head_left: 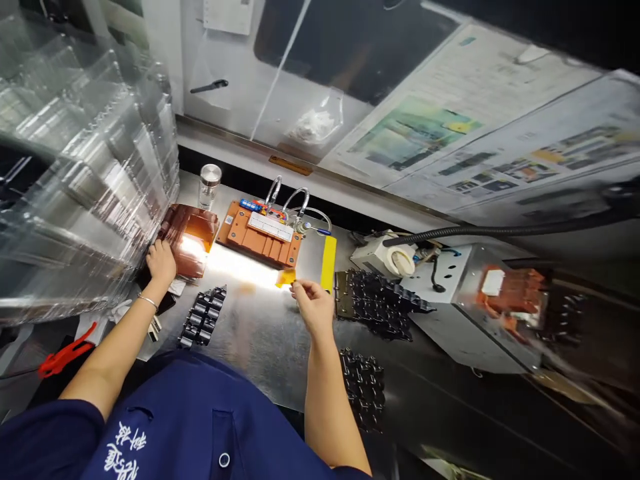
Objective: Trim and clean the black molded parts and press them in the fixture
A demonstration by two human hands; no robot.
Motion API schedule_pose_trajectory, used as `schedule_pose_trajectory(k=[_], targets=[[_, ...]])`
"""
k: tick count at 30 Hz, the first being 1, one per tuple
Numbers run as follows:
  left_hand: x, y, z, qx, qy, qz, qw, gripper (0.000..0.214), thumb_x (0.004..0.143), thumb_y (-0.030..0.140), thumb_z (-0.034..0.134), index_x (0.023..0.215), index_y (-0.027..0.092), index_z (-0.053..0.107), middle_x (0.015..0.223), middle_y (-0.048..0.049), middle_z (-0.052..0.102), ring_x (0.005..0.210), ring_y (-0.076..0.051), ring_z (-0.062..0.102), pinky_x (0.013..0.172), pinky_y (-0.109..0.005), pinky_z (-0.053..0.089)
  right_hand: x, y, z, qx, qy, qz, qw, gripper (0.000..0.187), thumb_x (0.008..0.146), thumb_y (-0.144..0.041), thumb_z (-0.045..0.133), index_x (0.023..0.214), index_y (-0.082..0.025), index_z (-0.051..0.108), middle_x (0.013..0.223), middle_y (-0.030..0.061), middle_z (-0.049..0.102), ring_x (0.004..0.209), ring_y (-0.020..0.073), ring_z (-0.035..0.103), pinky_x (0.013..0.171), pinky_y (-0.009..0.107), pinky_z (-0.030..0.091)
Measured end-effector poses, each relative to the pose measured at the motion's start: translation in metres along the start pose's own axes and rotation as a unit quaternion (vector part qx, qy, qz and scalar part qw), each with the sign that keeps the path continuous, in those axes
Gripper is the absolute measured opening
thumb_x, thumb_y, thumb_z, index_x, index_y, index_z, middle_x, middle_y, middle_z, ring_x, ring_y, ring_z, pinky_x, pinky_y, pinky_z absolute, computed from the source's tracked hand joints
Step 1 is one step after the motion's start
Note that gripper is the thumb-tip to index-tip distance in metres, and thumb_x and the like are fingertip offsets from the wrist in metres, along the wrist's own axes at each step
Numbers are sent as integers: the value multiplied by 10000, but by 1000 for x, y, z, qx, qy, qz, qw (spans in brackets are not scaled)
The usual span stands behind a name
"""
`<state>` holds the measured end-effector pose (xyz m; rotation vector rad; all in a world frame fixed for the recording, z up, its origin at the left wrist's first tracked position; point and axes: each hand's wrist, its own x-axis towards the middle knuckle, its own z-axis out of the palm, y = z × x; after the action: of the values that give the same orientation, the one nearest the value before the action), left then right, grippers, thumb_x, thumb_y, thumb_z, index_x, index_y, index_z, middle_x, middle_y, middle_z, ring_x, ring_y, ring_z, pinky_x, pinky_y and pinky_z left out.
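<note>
My right hand (314, 303) pinches a small piece of amber film (287, 277) over the bright metal bench top. Just beyond that film stands an orange-brown block fixture (260, 233) with a white label strip and curved metal hoses behind it. At the left, my left hand (161, 261) has its fingers bent over the near left edge of a stack of amber film sheets (187, 240); its fingertips are partly hidden. Between my arms lies a strip of black moulded parts (203, 317).
More black moulded parts (375, 297) lie on the right, beside a yellow strip (328, 263) and a grey machine box (465, 300). Stacked clear plastic trays (90, 167) crowd the left. A glass bottle (209, 187) stands behind the film stack. Red-handled pliers (67, 353) lie at lower left.
</note>
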<state>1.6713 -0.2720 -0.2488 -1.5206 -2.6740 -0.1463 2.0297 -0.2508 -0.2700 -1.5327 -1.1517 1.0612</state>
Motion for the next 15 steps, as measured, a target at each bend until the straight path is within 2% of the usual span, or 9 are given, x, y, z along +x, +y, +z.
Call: schedule_pose_trajectory(k=[3,5,6,8,10,11,13,15], targets=[[2,8,3,31,69,93,993,378,888,127,291,1141,126,573,1325,-224,508,1207,-398,471,900,-577,426,-7,7,-24,-56,-47,-34,997,256,743,-389,588,805,-165,697,765,65,714,659,182,645,650,337,532],[6,41,6,10,95,146,985,369,871,115,303,1110,129,584,1299,-253,508,1192,-419,475,877,-626,418,-12,12,-38,-78,-81,-61,992,213,784,-332,559,825,-184,707,789,60,718,674,182,650,652,329,533],[8,69,10,-7,88,187,978,364,865,109,304,1091,126,589,1266,-264,522,1164,-418,498,861,-626,429,-14,14,-44,-89,-100,-80,988,197,801,-300,547,834,-194,710,796,56,718,688,183,653,659,326,534],[10,147,21,-35,10,323,946,346,851,84,316,1039,119,605,1149,-251,587,1064,-369,573,845,-561,476,-14,17,-55,-114,-130,-123,977,194,830,-242,524,863,-213,714,811,51,718,727,186,660,683,325,533],[10,243,39,-44,-62,434,898,248,846,99,414,929,165,638,1016,-140,661,964,-261,630,827,-384,524,-11,18,-65,-143,-151,-166,964,216,852,-195,503,901,-225,711,819,50,717,758,189,663,699,322,533],[9,292,49,-44,-91,477,873,219,834,94,449,890,170,647,977,-115,673,942,-235,639,805,-333,527,-8,17,-69,-157,-157,-185,958,229,861,-178,492,917,-227,708,821,51,714,765,190,663,698,319,533],[13,380,70,-39,-128,526,840,252,811,31,447,915,128,655,989,-136,676,934,-226,647,784,-310,520,1,17,-78,-182,-165,-213,946,246,879,-155,473,949,-226,699,821,54,708,770,190,659,690,314,536],[21,446,87,-33,-158,548,820,292,787,-35,425,942,58,653,1011,-202,668,944,-252,652,791,-339,511,10,19,-85,-197,-168,-229,938,245,894,-148,466,972,-220,687,823,55,703,772,189,654,678,309,537]])
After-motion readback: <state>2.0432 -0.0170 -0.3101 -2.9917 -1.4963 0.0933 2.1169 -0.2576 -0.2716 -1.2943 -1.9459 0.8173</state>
